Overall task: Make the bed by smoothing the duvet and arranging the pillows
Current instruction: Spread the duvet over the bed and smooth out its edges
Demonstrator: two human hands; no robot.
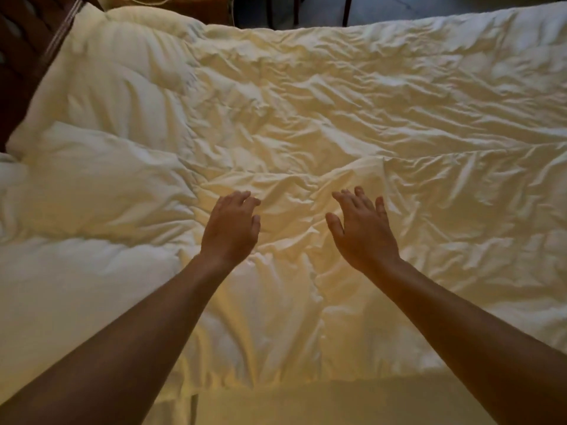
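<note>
Both my arms reach out over the bed, palms down above the cream duvet, which lies spread across the whole mattress and is thick with wrinkles. My left hand has its fingers loosely bent, tips at or just above the cloth; whether they press it I cannot tell, and it has nothing in its grip. My right hand is spread wide, fingers straight and fanned, its grip loose and holding nothing. A raised fold of duvet stands just beyond my fingertips, between the two hands. The pillows lie at my left, against the dark wooden headboard, one beside the other.
</note>
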